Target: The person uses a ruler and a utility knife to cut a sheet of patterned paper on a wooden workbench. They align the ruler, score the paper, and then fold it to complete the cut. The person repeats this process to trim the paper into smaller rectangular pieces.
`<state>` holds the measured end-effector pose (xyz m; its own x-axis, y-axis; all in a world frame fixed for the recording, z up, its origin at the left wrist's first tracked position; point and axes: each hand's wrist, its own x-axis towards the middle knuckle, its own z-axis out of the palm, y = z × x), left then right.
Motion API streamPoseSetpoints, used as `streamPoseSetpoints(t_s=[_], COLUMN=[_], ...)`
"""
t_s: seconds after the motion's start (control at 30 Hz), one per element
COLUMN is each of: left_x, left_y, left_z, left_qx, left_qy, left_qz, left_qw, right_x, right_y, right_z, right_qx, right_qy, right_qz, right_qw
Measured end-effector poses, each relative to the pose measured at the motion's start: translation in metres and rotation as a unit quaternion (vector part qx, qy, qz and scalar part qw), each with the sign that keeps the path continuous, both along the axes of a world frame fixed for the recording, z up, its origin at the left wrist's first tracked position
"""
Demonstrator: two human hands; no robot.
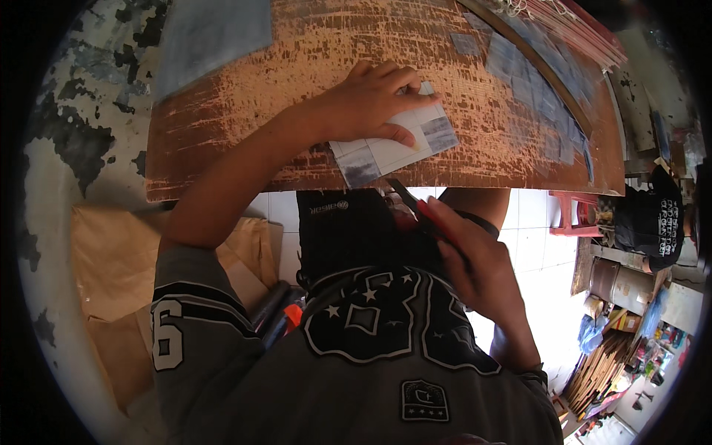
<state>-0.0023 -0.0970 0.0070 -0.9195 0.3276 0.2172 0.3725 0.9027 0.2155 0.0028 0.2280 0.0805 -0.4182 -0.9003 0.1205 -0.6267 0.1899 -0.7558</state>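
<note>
A small stack or sheet of white card with blue-grey patches (404, 144) lies tilted near the front edge of the worn wooden table. My left hand (382, 100) rests over its upper part, fingers and thumb spread and pressing on it. Just off the table edge, in front of my lap, my right hand (478, 271) is wrapped round a red-handled utility knife (445, 220). The knife's dark blade points up and left toward the card's lower edge, apart from it. Part of the handle is hidden by my fingers.
The scratched brown table (245, 119) holds a large grey-blue sheet (215, 41) at far left. A long curved strip (541, 67) and several grey-blue pieces (519, 81) lie at right. Brown paper (111, 259) is at lower left, a red stool (571, 211) and another person (649, 222) at right.
</note>
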Motion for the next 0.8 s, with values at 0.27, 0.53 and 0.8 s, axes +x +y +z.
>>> streamPoseSetpoints(t_s=[0.27, 0.53, 0.8], left_x=[0.000, 0.003, 0.002], left_y=[0.001, 0.003, 0.005], left_z=[-0.004, -0.013, -0.021], left_qx=[-0.002, 0.002, 0.014], left_qy=[0.025, 0.067, 0.099], left_qz=[-0.012, -0.007, -0.005], left_qw=[1.000, 0.998, 0.995], right_x=[0.027, 0.040, 0.048], right_y=[-0.027, -0.045, -0.058], right_z=[-0.018, -0.026, -0.015], right_qx=[0.081, 0.104, 0.144], right_qy=[0.131, 0.168, 0.154], right_qz=[-0.070, -0.075, -0.092], right_qw=[0.986, 0.977, 0.973])
